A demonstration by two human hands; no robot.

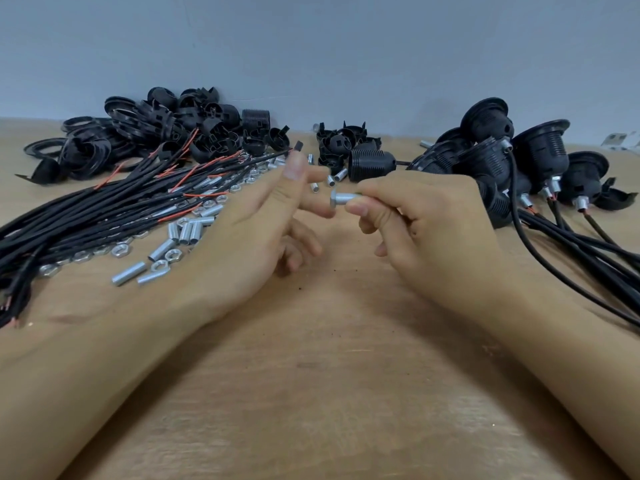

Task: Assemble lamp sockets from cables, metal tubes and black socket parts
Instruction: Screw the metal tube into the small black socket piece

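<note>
1. right hand [426, 233]: thumb and forefinger pinch a short silver metal tube [346, 198], held level above the table, a nut [333, 199] seated at its left end like a flange.
2. left hand [256, 230]: fingers loosely spread, thumb raised, fingertips just beside the nut end of the tube; whether they actually touch the nut is hard to tell, as the spot is blurred. it grips nothing that shows.
3. tube appearance: dull bright metal, plain round wall; its right end is hidden inside the right fingers.
4. left of the hands: a bundle of black cables [104, 202] lies fanned across the table, with thin red cores showing at the stripped ends.
5. loose metal tubes [187, 233] and hex nuts [121, 250] are scattered among and beside the cable bundle.
6. far left, against the wall: a heap of black rings and socket caps [156, 129].
7. centre back: a small cluster of black socket parts [343, 142], with one threaded black socket body [370, 165] lying on its side, just behind the hands.
8. right: a group of assembled sockets [519, 157], each with a flanged black body, a metal tube at the end and a black cable trailing toward the near right edge.
9. surface: light wooden table [329, 393], grain visible, a few dark specks near the middle.
10. room: plain pale grey-blue wall [311, 46] directly behind the table.
</note>
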